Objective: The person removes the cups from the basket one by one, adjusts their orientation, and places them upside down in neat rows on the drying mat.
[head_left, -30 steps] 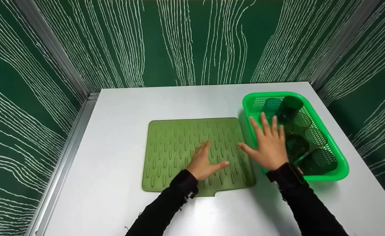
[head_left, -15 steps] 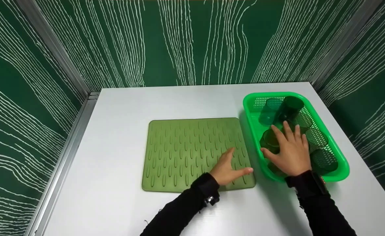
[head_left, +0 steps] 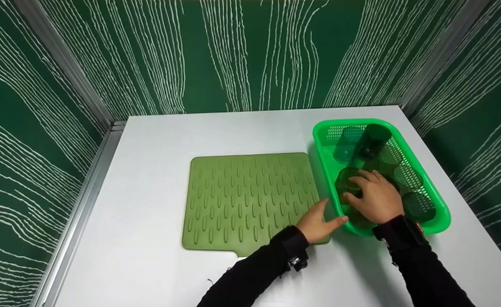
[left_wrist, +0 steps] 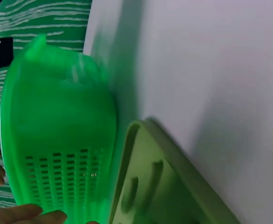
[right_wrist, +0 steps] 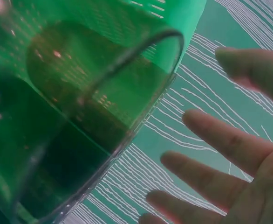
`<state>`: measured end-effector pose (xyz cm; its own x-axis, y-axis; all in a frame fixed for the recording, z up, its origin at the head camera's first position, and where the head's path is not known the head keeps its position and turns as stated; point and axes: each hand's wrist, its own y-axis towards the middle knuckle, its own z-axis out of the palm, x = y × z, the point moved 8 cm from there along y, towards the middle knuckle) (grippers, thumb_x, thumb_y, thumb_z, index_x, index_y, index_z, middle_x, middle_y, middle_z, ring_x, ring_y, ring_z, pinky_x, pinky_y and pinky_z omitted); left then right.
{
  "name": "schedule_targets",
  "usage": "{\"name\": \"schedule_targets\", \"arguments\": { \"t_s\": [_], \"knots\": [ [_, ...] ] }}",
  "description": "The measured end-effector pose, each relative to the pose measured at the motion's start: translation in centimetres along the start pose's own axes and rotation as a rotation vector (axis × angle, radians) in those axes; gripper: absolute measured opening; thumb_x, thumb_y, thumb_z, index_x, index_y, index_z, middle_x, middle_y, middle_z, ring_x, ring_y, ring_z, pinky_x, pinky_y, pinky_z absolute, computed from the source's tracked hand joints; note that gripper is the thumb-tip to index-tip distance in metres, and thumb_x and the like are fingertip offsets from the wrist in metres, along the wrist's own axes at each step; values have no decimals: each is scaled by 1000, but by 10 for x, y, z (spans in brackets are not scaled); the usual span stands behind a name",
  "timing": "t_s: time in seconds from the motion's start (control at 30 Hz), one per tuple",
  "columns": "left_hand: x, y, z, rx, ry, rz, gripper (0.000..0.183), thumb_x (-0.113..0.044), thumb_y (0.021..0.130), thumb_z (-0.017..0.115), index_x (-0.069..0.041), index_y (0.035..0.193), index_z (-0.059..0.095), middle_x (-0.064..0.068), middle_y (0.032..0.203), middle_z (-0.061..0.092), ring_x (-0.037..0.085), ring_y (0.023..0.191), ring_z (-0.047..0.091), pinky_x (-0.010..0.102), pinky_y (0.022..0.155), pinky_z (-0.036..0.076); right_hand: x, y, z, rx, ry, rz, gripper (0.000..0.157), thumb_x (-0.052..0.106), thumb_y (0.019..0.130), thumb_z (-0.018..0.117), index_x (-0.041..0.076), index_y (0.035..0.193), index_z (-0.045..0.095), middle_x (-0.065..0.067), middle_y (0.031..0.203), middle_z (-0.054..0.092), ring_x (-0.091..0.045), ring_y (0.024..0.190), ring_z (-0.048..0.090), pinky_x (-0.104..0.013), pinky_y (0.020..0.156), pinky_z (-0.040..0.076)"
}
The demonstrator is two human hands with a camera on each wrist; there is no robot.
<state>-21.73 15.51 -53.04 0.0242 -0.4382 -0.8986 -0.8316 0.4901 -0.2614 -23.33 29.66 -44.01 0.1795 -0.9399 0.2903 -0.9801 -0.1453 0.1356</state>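
Observation:
My right hand (head_left: 378,198) reaches down over the green plastic basket (head_left: 441,209), fingers bent around the rim area of an amber-tinted glass (head_left: 348,181). In the right wrist view, its fingers are spread and stand apart from the rim of a clear glass (right_wrist: 174,51). My left hand (head_left: 316,224) hovers above the front right corner of the olive-green ridged mat (head_left: 237,196), holding nothing. Its thumb and fingers are parted beside the basket's near left wall. Fingers (left_wrist: 20,213) of it show low in the left wrist view.
Several other tinted glasses stand in the basket, among them a dark one (head_left: 376,138) and a teal one (head_left: 349,140) at the back. The white table (head_left: 156,136) has green patterned panels (head_left: 216,55) behind and beside it.
My right hand has moved right and down into the basket, its fingers bending toward the amber glass. My left hand has moved right across the mat toward the basket.

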Motion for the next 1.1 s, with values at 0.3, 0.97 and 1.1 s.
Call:
{"name": "schedule_targets", "arguments": {
  "t_s": [0.3, 0.97, 1.1],
  "knots": [
    [-5, 10, 7, -48, -58, 14, 74, -38, 115, 66, 0, 172, 39, 20, 177, 47, 35, 165, 48, 43, 136, 43, 8, 11, 10, 79, -49, -56, 32, 6, 103, 77, -13, 129, 75, -36, 127, 76, -56, 116, 73, -68, 99, 62],
    [-7, 12, 16, -68, -267, 40, 72, -16, 113, 67, 6, 172, 33, 27, 175, 47, 40, 159, 55, 41, 125, 56, -61, 56, 72, 118, -130, -140, 21, 5, 100, 74, 11, 80, 70, -5, 64, 62, -19, 56, 52, -35, 52, 40],
    [-7, 13, 17, -71, -296, 33, 73, -15, 113, 67, 6, 172, 32, 26, 174, 47, 38, 158, 56, 38, 122, 57, -63, 56, 72, 123, -131, -128, 23, 7, 101, 74, 11, 79, 68, -5, 64, 60, -20, 57, 51, -35, 53, 39]
  ]
}}
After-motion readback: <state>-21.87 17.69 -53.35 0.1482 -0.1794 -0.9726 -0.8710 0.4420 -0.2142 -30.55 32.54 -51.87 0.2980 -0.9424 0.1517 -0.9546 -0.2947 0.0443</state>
